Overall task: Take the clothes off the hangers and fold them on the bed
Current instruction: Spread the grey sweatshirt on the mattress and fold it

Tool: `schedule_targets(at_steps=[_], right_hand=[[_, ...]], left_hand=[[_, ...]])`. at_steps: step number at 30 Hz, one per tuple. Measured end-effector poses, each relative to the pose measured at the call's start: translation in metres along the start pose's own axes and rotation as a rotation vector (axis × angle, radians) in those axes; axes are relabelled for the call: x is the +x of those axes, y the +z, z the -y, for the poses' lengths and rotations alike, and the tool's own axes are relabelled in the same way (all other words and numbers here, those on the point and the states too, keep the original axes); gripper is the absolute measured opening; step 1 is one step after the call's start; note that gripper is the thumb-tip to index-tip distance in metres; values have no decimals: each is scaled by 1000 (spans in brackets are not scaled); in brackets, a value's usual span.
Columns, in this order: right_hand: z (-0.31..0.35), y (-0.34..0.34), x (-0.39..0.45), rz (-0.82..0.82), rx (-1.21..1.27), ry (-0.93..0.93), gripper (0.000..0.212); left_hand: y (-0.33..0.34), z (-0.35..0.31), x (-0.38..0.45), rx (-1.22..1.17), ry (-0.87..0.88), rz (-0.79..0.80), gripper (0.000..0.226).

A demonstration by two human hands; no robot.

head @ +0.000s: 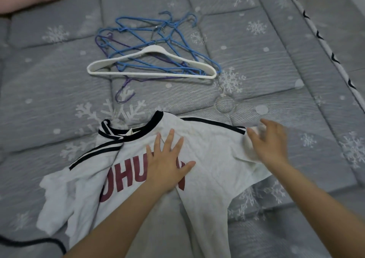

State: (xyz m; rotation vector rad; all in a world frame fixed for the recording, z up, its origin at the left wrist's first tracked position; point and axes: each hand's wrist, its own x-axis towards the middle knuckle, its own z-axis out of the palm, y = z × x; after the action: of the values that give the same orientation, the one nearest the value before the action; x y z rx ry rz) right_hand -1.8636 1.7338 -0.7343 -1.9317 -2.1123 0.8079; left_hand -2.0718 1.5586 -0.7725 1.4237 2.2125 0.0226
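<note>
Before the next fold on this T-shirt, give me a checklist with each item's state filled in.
1. Shirt is off its hanger: ok. The white T-shirt lies on the bed with no hanger in it.
2. Shirt is pinned: ok. The left hand presses flat on the chest print.
3. Sleeve is in hand: cannot tell. The right hand is blurred at the right sleeve.
4. Shirt is smooth: not ok. The left sleeve is bunched and the neckline twisted.
5. Hangers are out of the way: ok. The hanger pile lies apart, beyond the collar.
6. Bed room for folding: ok. The grey snowflake bedcover is bare beside the shirt.
</note>
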Motion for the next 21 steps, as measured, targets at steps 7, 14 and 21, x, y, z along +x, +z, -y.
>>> schedule_targets(at_steps=[7,14,21], right_hand=[[88,42,-32,3,-314,-457,55],[174,103,-89,333,-335,-686,60],[220,160,-139,378,-433,-638,65]], left_hand=[[-41,68,-28,-156,-80,-329,67],[-66,183,-97,-304,-442,-439,56],[-41,244,-123,-874,-823,-304,55]])
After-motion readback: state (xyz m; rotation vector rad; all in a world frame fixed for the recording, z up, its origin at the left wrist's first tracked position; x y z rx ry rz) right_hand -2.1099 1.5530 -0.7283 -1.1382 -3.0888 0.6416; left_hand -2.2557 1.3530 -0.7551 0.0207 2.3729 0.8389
